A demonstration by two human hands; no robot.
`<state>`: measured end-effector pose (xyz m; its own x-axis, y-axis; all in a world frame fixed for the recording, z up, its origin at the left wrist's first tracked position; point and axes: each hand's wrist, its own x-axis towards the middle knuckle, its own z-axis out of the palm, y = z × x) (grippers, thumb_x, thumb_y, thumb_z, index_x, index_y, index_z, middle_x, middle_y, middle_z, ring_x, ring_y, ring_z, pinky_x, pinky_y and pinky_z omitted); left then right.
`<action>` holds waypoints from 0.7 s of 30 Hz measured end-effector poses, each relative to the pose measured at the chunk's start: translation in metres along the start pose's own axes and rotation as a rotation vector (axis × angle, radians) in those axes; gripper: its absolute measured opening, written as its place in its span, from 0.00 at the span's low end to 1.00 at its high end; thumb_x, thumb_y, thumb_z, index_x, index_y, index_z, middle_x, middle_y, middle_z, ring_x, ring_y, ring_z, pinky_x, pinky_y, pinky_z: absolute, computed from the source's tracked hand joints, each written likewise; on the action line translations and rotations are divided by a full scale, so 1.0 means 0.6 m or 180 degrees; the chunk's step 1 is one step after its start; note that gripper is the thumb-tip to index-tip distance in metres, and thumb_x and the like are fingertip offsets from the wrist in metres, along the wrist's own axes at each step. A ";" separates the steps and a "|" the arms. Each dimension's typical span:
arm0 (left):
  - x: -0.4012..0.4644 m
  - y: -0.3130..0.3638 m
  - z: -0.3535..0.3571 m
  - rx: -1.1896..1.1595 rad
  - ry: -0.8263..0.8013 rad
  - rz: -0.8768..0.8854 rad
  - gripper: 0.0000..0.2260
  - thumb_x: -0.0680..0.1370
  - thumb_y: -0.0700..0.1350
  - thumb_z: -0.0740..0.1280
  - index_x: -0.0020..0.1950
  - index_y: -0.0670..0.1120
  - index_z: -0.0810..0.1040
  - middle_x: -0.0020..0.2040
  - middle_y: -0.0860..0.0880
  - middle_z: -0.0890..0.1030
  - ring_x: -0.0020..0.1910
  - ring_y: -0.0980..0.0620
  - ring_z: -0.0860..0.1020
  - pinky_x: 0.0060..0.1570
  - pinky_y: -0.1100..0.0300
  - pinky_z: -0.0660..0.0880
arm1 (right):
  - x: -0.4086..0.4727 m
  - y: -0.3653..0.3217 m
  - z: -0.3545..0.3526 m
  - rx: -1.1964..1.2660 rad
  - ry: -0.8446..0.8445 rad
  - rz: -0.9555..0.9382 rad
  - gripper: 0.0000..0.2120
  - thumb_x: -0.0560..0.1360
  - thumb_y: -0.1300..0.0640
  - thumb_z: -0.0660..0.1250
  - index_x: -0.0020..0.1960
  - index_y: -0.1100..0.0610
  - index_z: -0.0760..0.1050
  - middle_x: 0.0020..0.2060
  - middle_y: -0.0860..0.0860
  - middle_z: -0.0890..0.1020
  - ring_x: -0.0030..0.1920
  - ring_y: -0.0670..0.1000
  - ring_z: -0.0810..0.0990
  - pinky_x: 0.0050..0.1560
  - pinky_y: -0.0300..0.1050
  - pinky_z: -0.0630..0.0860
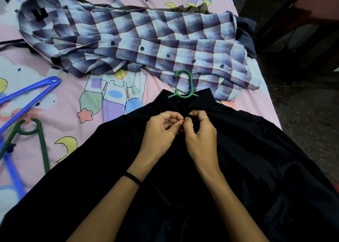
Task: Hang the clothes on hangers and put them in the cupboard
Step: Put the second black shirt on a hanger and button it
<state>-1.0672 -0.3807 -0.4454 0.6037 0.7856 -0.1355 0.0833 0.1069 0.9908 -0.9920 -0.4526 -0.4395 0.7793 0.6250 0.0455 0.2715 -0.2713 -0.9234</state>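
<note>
Head view: left hand (161,129) and right hand (199,129) pinch the black shirt (238,168) on its green hanger (183,87).

Two shirts (139,39), three hangers (183,83).

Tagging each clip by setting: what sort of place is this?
Most likely a bedroom at home: a bed with a pink cartoon sheet, shirts laid out on it, and spare hangers beside them.

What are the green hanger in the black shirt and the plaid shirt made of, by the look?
Green hanger: moulded plastic, going by its smooth rounded hook and even colour. Plaid shirt: thin woven cloth, likely cotton or a blend, matte and creased, with dark buttons. Black shirt: soft dark fabric with a slight sheen; fibre unclear.
</note>
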 end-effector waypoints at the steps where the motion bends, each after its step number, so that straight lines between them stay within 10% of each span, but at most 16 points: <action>1: 0.000 0.000 0.000 0.0064 0.0007 0.0051 0.09 0.76 0.33 0.68 0.42 0.47 0.79 0.38 0.50 0.82 0.37 0.59 0.80 0.42 0.68 0.75 | 0.001 0.001 0.001 -0.0076 -0.0031 -0.0062 0.02 0.77 0.60 0.63 0.48 0.55 0.73 0.42 0.51 0.80 0.42 0.49 0.78 0.43 0.41 0.72; 21: 0.000 -0.008 -0.002 0.0483 0.0148 0.0290 0.11 0.76 0.34 0.67 0.44 0.51 0.78 0.41 0.52 0.82 0.40 0.58 0.80 0.45 0.68 0.75 | -0.009 0.010 -0.007 -0.0670 0.0258 -0.0864 0.04 0.74 0.64 0.69 0.48 0.63 0.79 0.43 0.52 0.79 0.44 0.44 0.75 0.45 0.28 0.69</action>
<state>-1.0685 -0.3807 -0.4499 0.5773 0.8155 -0.0415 0.1506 -0.0564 0.9870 -0.9920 -0.4605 -0.4435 0.7027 0.6373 0.3164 0.5788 -0.2534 -0.7751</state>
